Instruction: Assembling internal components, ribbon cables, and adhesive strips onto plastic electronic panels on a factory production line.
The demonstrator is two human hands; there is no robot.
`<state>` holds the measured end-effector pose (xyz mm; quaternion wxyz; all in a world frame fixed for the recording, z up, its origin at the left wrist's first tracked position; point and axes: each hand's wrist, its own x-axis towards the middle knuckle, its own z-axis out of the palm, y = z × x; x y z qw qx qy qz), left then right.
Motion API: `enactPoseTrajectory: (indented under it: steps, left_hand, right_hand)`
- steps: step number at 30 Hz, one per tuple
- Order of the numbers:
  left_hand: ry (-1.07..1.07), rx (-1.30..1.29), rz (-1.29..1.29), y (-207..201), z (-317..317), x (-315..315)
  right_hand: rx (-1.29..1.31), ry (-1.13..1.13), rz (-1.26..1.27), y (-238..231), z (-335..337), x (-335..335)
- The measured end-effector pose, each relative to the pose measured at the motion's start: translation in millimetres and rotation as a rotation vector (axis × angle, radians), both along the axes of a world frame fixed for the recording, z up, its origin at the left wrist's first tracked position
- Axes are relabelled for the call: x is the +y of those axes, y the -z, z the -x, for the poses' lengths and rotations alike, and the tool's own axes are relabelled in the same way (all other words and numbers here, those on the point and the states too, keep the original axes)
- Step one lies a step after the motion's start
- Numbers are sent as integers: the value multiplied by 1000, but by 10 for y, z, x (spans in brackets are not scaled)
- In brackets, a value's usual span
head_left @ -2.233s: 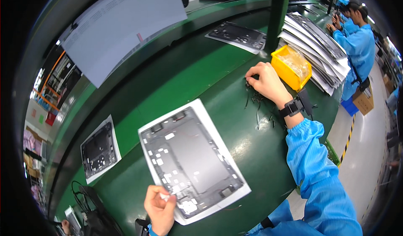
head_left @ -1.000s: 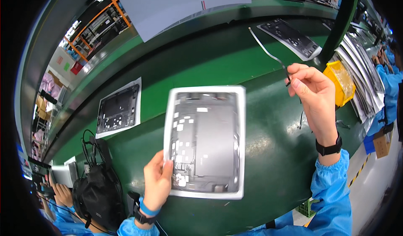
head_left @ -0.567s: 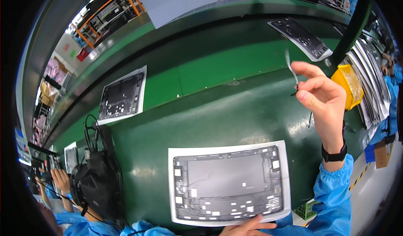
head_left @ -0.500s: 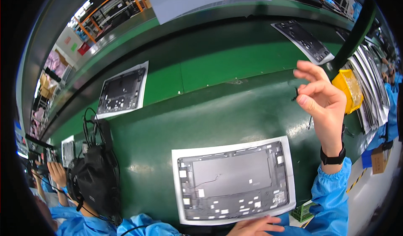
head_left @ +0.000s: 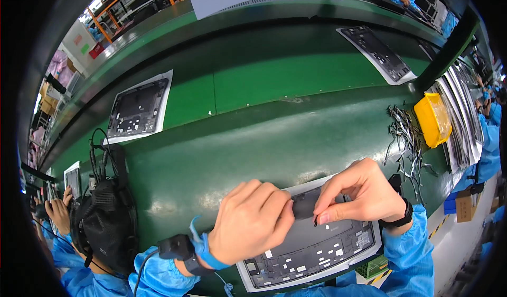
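Note:
A dark tablet housing (head_left: 301, 254) with many small white pads lies on a white sheet at the front of the green bench. My right hand (head_left: 362, 194) is over its upper right part, thumb and forefinger pinched on a small black piece (head_left: 316, 222). Only the tip of that piece shows. To its left, my left hand (head_left: 251, 220) hovers over the housing's left side with its fingers curled in. Its fingertips are mostly hidden, so whatever they hold cannot be made out.
A pile of thin black cables (head_left: 406, 138) lies right, beside a yellow bin (head_left: 434, 120) and stacked sheets (head_left: 462, 114). A black bag (head_left: 108, 225) stands left. Two more housings lie beyond, one left (head_left: 138, 107), one right (head_left: 376, 53). A co-worker's hand (head_left: 58, 215) is far left.
My right hand has come down and left from above the cable pile to the housing, carrying the small black piece. My left hand has risen from the front edge over the housing.

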<state>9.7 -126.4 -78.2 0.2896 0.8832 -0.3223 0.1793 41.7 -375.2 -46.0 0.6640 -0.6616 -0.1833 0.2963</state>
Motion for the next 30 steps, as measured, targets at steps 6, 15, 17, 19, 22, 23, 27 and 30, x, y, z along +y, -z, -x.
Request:
enactPoseTrajectory:
  steps: [6,15,17,19,22,23,27,30]
  left_hand:
    - [87,89,16,204,-73,82]
    - [130,122,73,284,-277,162]
    - [126,178,160,260,-279,149]
    - [140,215,184,268,-285,158]
    - [173,275,207,306,-321,193]
    - [191,299,200,303,-332,196]
    - [199,313,187,313,-355,204]
    - [199,311,188,315,-377,175]
  right_hand:
    - [177,-20,13,145,-32,177]
    - [134,71,231,255,17,225]
    - [43,109,268,264,52,229]
    - [-144,102,250,353,27,229]
    - [-438,135,267,423,24,245]
    - [-545,178,295,432,39,251]
    - [-532,241,393,465,57,317]
    - [-519,280,425,467,57,323]
